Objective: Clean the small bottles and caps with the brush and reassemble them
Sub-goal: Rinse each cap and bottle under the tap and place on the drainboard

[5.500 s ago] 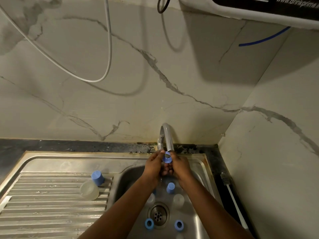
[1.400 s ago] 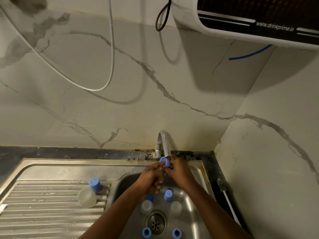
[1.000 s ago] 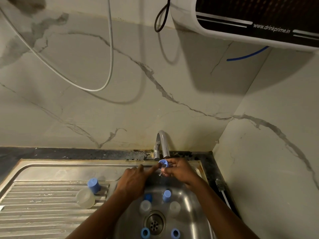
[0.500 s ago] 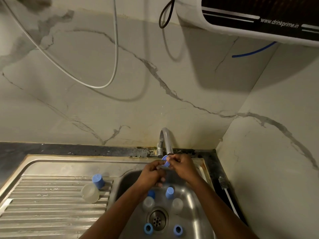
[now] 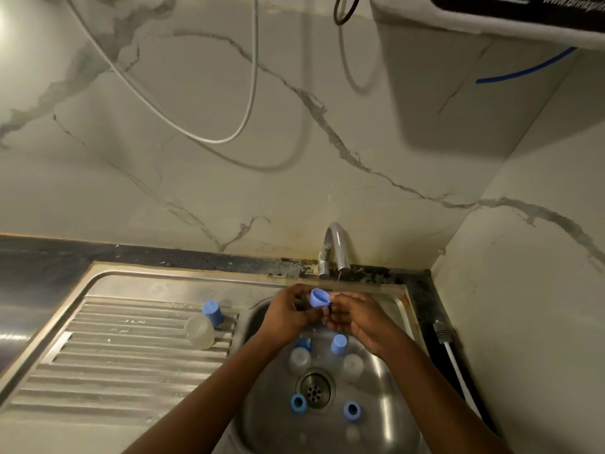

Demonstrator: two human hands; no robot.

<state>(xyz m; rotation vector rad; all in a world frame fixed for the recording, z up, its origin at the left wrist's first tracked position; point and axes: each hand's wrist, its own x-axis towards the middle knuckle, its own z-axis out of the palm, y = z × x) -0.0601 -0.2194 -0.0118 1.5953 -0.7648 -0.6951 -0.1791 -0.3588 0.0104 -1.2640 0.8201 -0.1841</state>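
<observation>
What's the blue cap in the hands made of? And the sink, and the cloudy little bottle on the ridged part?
The blue cap, pinched between the left hand and right hand, looks like matte plastic: even colour, no glint. The sink looks like brushed stainless steel: grey with streaky reflections. The little bottle on the drainboard is probably frosted plastic, cloudy and see-through; possibly glass.

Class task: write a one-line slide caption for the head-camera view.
Left hand and right hand hold a blue cap below the tap, above a steel sink strewn with caps and small bottles.
</observation>
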